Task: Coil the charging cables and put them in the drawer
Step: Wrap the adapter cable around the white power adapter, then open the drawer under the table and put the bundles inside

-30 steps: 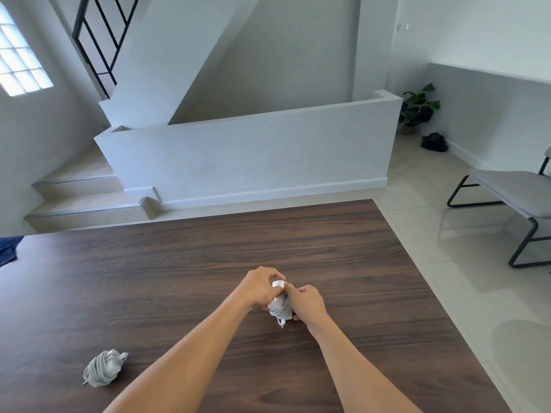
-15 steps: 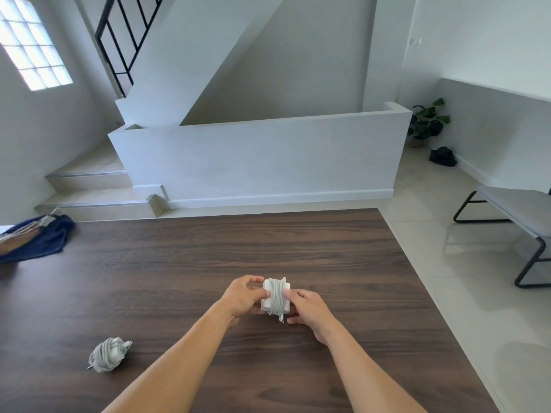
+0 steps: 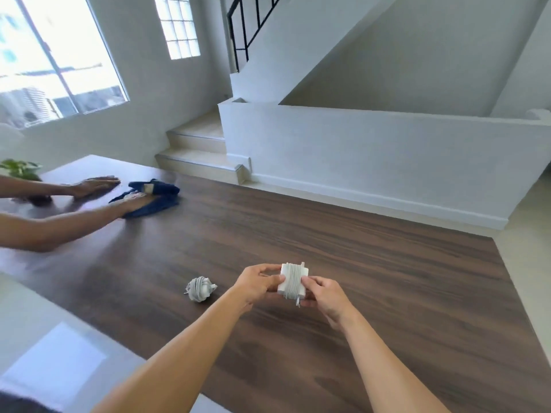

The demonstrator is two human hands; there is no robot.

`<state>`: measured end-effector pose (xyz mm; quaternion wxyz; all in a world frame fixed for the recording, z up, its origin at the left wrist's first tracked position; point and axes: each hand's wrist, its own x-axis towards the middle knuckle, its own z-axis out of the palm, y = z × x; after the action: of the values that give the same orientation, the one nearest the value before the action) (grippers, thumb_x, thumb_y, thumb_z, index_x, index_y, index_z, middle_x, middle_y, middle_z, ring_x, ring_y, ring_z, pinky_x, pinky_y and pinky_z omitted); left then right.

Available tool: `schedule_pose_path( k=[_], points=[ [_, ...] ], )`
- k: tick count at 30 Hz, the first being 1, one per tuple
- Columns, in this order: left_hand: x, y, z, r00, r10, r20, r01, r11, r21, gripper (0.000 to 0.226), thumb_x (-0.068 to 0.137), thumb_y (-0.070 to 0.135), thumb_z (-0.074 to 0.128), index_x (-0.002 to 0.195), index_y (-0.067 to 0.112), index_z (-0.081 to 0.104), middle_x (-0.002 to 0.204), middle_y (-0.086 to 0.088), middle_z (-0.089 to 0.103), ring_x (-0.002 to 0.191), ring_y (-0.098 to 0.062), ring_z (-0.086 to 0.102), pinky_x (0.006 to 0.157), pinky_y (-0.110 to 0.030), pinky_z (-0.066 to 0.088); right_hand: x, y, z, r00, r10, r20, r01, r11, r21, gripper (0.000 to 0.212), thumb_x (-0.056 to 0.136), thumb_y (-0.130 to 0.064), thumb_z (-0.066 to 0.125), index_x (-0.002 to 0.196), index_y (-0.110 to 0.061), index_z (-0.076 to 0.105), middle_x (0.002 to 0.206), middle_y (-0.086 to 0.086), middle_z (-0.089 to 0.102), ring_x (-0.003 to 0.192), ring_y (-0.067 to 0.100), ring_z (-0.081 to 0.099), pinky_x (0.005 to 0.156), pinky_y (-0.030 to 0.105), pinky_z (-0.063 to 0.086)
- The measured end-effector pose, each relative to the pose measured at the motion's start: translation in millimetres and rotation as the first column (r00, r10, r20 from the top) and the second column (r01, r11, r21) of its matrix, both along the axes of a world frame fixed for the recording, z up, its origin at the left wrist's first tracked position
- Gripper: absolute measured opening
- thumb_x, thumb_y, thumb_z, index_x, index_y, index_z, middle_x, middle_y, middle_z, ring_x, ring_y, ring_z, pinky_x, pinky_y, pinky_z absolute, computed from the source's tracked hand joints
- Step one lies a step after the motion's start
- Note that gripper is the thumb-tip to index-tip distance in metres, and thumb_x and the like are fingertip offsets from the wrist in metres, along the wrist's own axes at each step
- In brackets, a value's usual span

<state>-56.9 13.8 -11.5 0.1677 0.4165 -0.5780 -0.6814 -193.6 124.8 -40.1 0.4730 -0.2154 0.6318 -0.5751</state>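
A white charger block with its cable wound around it (image 3: 290, 280) is held just above the dark wooden table (image 3: 372, 287). My left hand (image 3: 258, 280) pinches its left side and my right hand (image 3: 325, 296) grips its right side and lower end. A short cable end hangs below the block. A second coiled white charging cable (image 3: 200, 289) lies on the table to the left of my left hand, untouched. No drawer is in view.
Another person's two hands (image 3: 98, 186) press on the far left of the table, one on a blue cloth (image 3: 155, 195). A small plant (image 3: 21, 168) stands at the left edge. Stairs and a low white wall lie beyond the table.
The camera has swung left, bringing the other person's arms, the blue cloth and the window into view. My hands still hold the wrapped charger, now seen flat-on with the coils showing.
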Motion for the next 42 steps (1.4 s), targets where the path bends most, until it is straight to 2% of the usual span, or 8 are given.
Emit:
schedule_pose_path(
  k=[4, 10, 15, 19, 25, 32, 36, 42],
  points=[
    [31, -15, -4, 0.994, 0.071, 0.083, -0.061, 0.992, -0.111, 0.025, 0.087, 0.001, 0.069, 0.111, -0.002, 0.064, 0.083, -0.011, 0.068, 0.071, -0.016, 0.068, 0.063, -0.025, 0.060, 23, -25, 0, 0.998, 0.069, -0.012, -0.069, 0.998, 0.007, 0.020, 0.094, -0.016, 0.058, 0.106, -0.001, 0.066, 0.096, 0.015, 0.073, 0.083, 0.023, 0.070, 0.060, 0.031, 0.055],
    [69, -40, -19, 0.982, 0.107, 0.155, -0.088, 0.989, -0.121, 0.013, 0.093, 0.006, 0.063, 0.107, 0.006, 0.064, 0.088, -0.006, 0.065, 0.077, -0.017, 0.066, 0.064, -0.029, 0.059, 66, -53, 1, 0.990, 0.079, -0.117, -0.069, 0.994, 0.083, 0.016, 0.093, -0.017, 0.061, 0.105, -0.007, 0.066, 0.092, 0.011, 0.070, 0.070, 0.014, 0.067, 0.053, 0.023, 0.055],
    [95, -51, -35, 0.972, 0.071, 0.224, -0.043, 0.991, -0.129, 0.005, 0.094, 0.010, 0.063, 0.097, 0.014, 0.061, 0.091, -0.009, 0.063, 0.079, -0.018, 0.065, 0.061, -0.027, 0.058, 95, -64, -14, 0.981, 0.088, -0.173, -0.055, 0.981, 0.188, 0.024, 0.094, -0.021, 0.058, 0.108, -0.005, 0.069, 0.095, 0.010, 0.072, 0.076, 0.016, 0.066, 0.057, 0.023, 0.054],
    [108, -59, -47, 0.959, 0.067, 0.274, 0.000, 0.972, -0.236, 0.018, 0.095, 0.014, 0.061, 0.111, 0.005, 0.062, 0.099, -0.016, 0.062, 0.082, -0.020, 0.066, 0.056, -0.024, 0.057, 113, -72, -14, 0.972, 0.052, -0.228, -0.003, 0.977, 0.211, 0.020, 0.094, -0.021, 0.059, 0.101, -0.008, 0.072, 0.083, 0.003, 0.070, 0.067, 0.007, 0.062, 0.053, 0.018, 0.052],
    [113, -60, -51, 0.956, 0.038, 0.290, 0.079, 0.921, -0.382, 0.017, 0.094, 0.020, 0.062, 0.107, 0.009, 0.065, 0.080, 0.001, 0.062, 0.064, -0.016, 0.066, 0.063, -0.033, 0.062, 127, -73, -13, 0.954, 0.014, -0.301, 0.064, 0.966, 0.250, 0.022, 0.096, -0.019, 0.055, 0.103, -0.006, 0.071, 0.085, 0.007, 0.067, 0.064, 0.008, 0.060, 0.050, 0.016, 0.052],
    [125, -55, -51, 0.963, 0.093, 0.254, 0.038, 0.882, -0.469, 0.020, 0.089, 0.028, 0.066, 0.105, 0.016, 0.068, 0.087, 0.003, 0.068, 0.075, -0.018, 0.069, 0.076, -0.039, 0.060, 139, -73, -9, 0.873, 0.054, -0.484, 0.131, 0.931, 0.340, 0.026, 0.094, -0.026, 0.055, 0.082, -0.013, 0.074, 0.064, -0.001, 0.061, 0.065, 0.016, 0.054, 0.070, 0.043, 0.054],
    [130, -48, -42, 0.953, 0.087, 0.289, 0.099, 0.815, -0.571, 0.019, 0.092, 0.029, 0.062, 0.110, 0.023, 0.060, 0.090, 0.006, 0.064, 0.086, -0.013, 0.061, 0.079, -0.027, 0.046, 144, -66, 1, 0.912, -0.010, -0.410, 0.162, 0.927, 0.337, 0.024, 0.095, -0.025, 0.052, 0.091, -0.012, 0.072, 0.078, 0.007, 0.061, 0.070, 0.019, 0.055, 0.052, 0.029, 0.047],
    [149, -45, -35, 0.939, 0.040, 0.341, 0.212, 0.716, -0.665, 0.020, 0.095, 0.031, 0.054, 0.110, 0.018, 0.054, 0.092, 0.002, 0.066, 0.088, -0.020, 0.062, 0.078, -0.035, 0.048, 142, -47, 10, 0.901, -0.125, -0.415, 0.267, 0.914, 0.305, 0.018, 0.096, -0.025, 0.051, 0.089, -0.015, 0.065, 0.082, 0.002, 0.063, 0.064, 0.012, 0.060, 0.050, 0.024, 0.047]
  ],
)
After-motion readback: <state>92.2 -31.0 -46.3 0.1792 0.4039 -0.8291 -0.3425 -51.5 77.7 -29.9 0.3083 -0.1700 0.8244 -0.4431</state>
